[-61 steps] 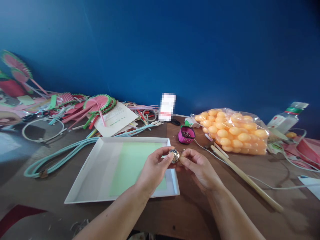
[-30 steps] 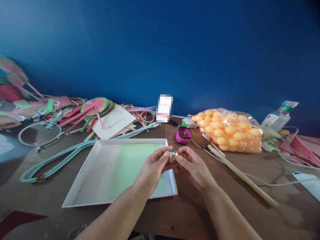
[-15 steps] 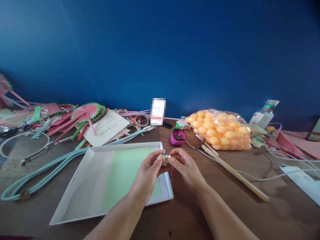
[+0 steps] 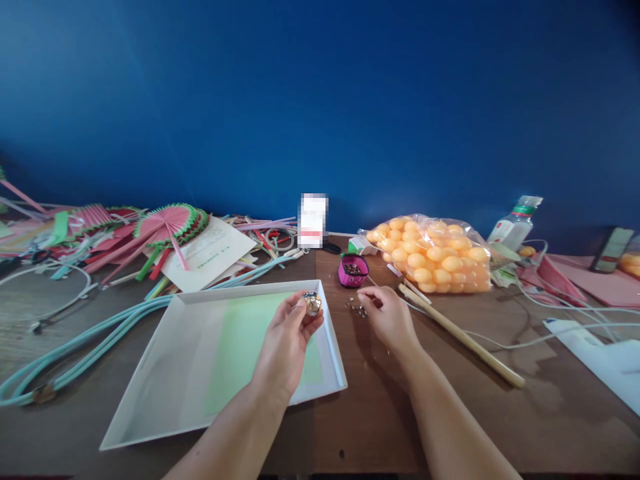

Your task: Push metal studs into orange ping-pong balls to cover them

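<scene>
My left hand (image 4: 286,341) holds a small shiny ball covered in sequins (image 4: 313,303) between thumb and fingertips, above the far right corner of a white tray (image 4: 165,373) with a pale green sheet inside. My right hand (image 4: 387,315) is apart from the ball now, fingers curled and pinched over a little pile of small metal pieces (image 4: 356,307) on the brown table. A small pink container (image 4: 353,270) with dark bits in it stands just beyond that pile.
A clear bag of orange balls (image 4: 433,255) lies at the back right, with a long wooden stick (image 4: 465,339) in front and white cables (image 4: 565,313) and a bottle (image 4: 515,227) beyond. Folded paper fans (image 4: 165,223), strips, and teal cords (image 4: 100,327) crowd the left side.
My right hand has left the sequin ball and moved right to the small metal pieces on the table. My left hand still holds the ball, slightly further left. The view shifted right.
</scene>
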`<act>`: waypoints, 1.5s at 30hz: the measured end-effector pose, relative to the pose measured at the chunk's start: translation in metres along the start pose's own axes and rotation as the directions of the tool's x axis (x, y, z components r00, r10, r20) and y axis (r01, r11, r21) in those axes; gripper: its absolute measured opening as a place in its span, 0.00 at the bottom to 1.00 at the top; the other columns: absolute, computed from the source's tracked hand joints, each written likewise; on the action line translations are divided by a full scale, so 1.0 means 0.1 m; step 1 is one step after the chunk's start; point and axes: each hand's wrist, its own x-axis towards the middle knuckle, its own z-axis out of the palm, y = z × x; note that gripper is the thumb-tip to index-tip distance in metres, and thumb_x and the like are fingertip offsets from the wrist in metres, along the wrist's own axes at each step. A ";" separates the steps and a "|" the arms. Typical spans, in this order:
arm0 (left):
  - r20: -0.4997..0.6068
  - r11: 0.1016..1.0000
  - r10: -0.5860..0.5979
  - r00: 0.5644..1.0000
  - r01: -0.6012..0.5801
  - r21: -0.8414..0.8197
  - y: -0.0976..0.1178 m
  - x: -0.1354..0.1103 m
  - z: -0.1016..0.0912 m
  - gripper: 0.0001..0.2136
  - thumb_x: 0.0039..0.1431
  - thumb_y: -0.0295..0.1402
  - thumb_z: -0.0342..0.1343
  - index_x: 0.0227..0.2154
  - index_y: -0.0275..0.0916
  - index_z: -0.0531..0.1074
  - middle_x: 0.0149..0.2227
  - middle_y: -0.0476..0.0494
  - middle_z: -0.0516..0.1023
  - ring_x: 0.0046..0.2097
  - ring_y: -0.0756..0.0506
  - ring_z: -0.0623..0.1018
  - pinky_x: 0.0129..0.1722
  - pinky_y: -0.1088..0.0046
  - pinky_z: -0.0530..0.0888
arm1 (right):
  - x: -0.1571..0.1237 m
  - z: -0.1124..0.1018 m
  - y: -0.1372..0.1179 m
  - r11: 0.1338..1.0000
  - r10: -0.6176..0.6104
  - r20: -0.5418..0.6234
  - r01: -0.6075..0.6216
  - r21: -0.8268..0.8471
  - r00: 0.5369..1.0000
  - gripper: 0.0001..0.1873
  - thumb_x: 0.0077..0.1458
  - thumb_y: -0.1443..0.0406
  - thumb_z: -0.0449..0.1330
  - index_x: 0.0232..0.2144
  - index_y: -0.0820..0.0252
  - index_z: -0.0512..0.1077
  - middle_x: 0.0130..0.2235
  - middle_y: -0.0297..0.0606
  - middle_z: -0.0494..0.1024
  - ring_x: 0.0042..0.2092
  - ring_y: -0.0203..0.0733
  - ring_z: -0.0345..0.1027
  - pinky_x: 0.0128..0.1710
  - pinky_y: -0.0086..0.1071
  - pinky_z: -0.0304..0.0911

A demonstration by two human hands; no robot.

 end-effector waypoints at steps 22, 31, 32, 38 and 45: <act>0.096 0.996 -0.088 0.991 0.091 -0.019 0.01 -0.03 0.02 0.11 0.54 0.32 0.58 0.40 0.36 0.70 0.35 0.43 0.76 0.34 0.50 0.76 0.38 0.73 0.73 | -0.10 0.15 -0.16 0.995 -0.086 0.114 0.091 -0.040 0.990 0.10 0.59 0.58 0.54 0.34 0.53 0.73 0.36 0.35 0.77 0.37 0.42 0.70 0.37 0.33 0.61; 0.110 0.990 -0.138 0.984 0.142 -0.026 0.00 -0.02 0.02 0.10 0.55 0.31 0.56 0.41 0.35 0.69 0.34 0.43 0.76 0.33 0.49 0.77 0.35 0.74 0.74 | -0.10 0.10 -0.31 0.852 0.093 0.203 -0.183 0.490 0.975 0.11 0.49 0.57 0.63 0.31 0.58 0.72 0.28 0.34 0.74 0.25 0.37 0.64 0.25 0.30 0.62; 0.114 0.989 -0.141 0.983 0.144 -0.019 0.00 -0.02 0.02 0.11 0.55 0.31 0.56 0.41 0.35 0.69 0.34 0.43 0.76 0.33 0.49 0.77 0.35 0.74 0.74 | -0.10 0.08 -0.33 0.826 0.104 0.217 -0.206 0.525 0.970 0.11 0.49 0.57 0.63 0.32 0.58 0.72 0.28 0.33 0.74 0.25 0.36 0.64 0.24 0.29 0.62; 0.140 0.988 -0.152 0.978 0.152 0.010 0.01 -0.03 0.03 0.11 0.55 0.31 0.57 0.42 0.36 0.70 0.35 0.42 0.76 0.34 0.49 0.77 0.36 0.73 0.74 | -0.11 0.03 -0.39 0.763 0.062 0.269 -0.219 0.608 0.961 0.14 0.52 0.57 0.62 0.38 0.58 0.74 0.37 0.38 0.77 0.31 0.39 0.71 0.35 0.34 0.68; 0.153 0.991 -0.137 0.979 0.133 0.034 0.02 -0.04 0.02 0.12 0.53 0.32 0.58 0.41 0.37 0.71 0.36 0.43 0.76 0.35 0.49 0.77 0.38 0.73 0.74 | -0.13 -0.01 -0.37 0.769 0.066 0.255 -0.212 0.603 0.965 0.12 0.51 0.57 0.63 0.34 0.58 0.73 0.33 0.36 0.76 0.32 0.39 0.71 0.36 0.33 0.67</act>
